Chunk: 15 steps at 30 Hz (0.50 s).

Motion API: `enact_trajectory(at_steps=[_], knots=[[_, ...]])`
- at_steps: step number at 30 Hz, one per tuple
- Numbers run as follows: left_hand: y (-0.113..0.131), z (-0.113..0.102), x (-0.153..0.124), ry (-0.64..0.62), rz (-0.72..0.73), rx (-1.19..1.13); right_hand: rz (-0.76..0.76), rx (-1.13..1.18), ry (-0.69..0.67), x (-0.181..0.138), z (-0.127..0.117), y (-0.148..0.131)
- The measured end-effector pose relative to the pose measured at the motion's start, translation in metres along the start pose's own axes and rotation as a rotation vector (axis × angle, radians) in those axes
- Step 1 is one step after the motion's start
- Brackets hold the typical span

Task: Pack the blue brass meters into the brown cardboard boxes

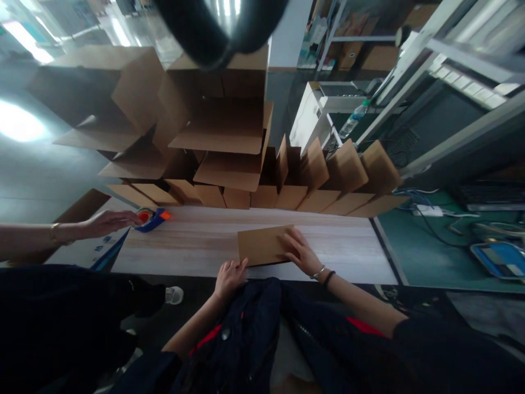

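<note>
Head view looks down over your dark clothing to the near edge of the pale wood-grain table [197, 249]. Your left hand [228, 277] sits at that edge, fingers curled over the near left corner of a flat piece of brown cardboard [262, 244], gripping it lightly. Your right hand [298, 250] lies on top of the cardboard's right end, fingers spread flat and pressing down rather than clenched; bracelets circle that wrist. The cardboard itself lies flat on the table, just in front of you, near the middle of the near edge.

Off to your left, another person's hand [107, 222] reaches in from the side, its fingers touching a tape dispenser [151, 218] in blue and orange that rests on the table's far left corner. Whether that hand actually grips the dispenser, you cannot tell.

Beyond the table's far edge stands a row of open cardboard boxes [311, 186] with their flaps up, and behind them, more open boxes [221, 126] are stacked higher. Farther right, a plastic bottle [353, 119] stands by metal shelving [451, 71].
</note>
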<state>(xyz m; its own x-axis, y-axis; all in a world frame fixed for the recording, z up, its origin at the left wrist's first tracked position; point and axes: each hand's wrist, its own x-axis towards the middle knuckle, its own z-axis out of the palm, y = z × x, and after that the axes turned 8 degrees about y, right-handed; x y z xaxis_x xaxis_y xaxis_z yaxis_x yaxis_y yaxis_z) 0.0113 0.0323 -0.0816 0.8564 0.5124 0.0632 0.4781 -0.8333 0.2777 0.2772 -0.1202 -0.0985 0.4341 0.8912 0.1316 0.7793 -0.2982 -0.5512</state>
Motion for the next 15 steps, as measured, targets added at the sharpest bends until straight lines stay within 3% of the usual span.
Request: enact_trajectory(at_steps=[2,4,7,10,13,15], knots=[[0.002,-0.001,-0.002,0.037,-0.031,0.051,0.307,0.103,0.037,0.004,0.005,-0.002],[0.005,0.0,0.001,0.097,-0.052,0.109,0.489,0.206,-0.025,0.016,0.01,-0.012],[0.008,0.004,0.016,0.195,0.068,0.154,0.419,0.31,-0.146,0.048,0.021,-0.049],[0.003,0.006,0.033,0.268,0.211,0.188,0.299,0.399,-0.18,0.086,0.035,-0.1],[-0.025,-0.003,0.039,0.36,0.132,0.257,0.295,0.513,-0.196,0.11,0.048,-0.134],[-0.056,-0.019,0.04,0.378,0.054,0.263,0.34,0.629,-0.194,0.111,0.051,-0.137]])
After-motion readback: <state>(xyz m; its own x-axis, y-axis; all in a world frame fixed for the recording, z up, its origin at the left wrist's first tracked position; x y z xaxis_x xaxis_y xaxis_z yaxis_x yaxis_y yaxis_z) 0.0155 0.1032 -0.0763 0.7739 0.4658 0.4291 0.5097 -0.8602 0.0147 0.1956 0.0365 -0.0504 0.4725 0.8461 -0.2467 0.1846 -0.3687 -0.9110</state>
